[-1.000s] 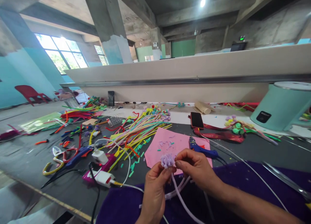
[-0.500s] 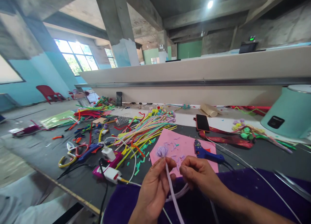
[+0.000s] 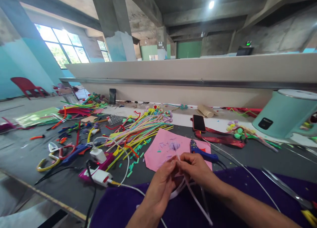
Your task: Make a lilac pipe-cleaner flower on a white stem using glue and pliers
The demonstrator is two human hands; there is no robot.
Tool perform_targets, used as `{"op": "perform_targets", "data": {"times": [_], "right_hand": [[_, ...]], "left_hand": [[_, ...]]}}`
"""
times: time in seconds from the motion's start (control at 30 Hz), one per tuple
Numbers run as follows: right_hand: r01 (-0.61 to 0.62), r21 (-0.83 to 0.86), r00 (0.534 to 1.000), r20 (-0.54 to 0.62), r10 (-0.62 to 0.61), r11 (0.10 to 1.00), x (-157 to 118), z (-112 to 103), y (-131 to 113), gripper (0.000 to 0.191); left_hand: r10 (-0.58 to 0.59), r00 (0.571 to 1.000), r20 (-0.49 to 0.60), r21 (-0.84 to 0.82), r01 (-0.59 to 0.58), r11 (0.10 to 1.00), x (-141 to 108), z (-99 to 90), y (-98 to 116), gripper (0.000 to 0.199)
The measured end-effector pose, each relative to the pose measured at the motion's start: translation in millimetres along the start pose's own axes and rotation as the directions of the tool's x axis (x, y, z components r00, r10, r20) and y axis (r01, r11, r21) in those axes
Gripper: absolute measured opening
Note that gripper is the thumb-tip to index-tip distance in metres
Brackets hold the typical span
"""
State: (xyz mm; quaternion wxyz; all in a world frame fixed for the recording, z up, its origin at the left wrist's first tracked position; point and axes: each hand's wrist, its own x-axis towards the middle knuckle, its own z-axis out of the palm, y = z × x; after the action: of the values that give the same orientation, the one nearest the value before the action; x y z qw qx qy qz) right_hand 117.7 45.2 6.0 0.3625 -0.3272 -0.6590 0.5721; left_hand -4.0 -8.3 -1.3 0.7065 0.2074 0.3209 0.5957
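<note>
L hand [image 3: 159, 186] fingertips narrow, pinching lilac strand [image 3: 198, 202] just under lilac tuft [image 3: 174, 145]; R hand [image 3: 199, 170] fingertips also closed on strand, meeting L's. Tuft at 12 o'clock of hands, over pink sheet [image 3: 154, 153] — glue gun [image 3: 207, 154] approx 2 o'clock. Looks part-done: tuft bunched, strand end hangs loose approx 5 o'clock. Vs prev frame: R hand was apart from L, now touching.
</note>
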Motion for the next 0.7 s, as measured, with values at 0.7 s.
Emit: {"op": "perform_targets", "data": {"times": [0.7], "right_hand": [[0.094, 0.08, 0.947, -0.313, -0.064, 0.992, 17.4, -64.3, -26.3, 0.026]], "left_hand": [[0.045, 0.998, -0.04, 0.738, -0.001, 0.675, -15.0, -8.3, 18.2, 0.025]]}}
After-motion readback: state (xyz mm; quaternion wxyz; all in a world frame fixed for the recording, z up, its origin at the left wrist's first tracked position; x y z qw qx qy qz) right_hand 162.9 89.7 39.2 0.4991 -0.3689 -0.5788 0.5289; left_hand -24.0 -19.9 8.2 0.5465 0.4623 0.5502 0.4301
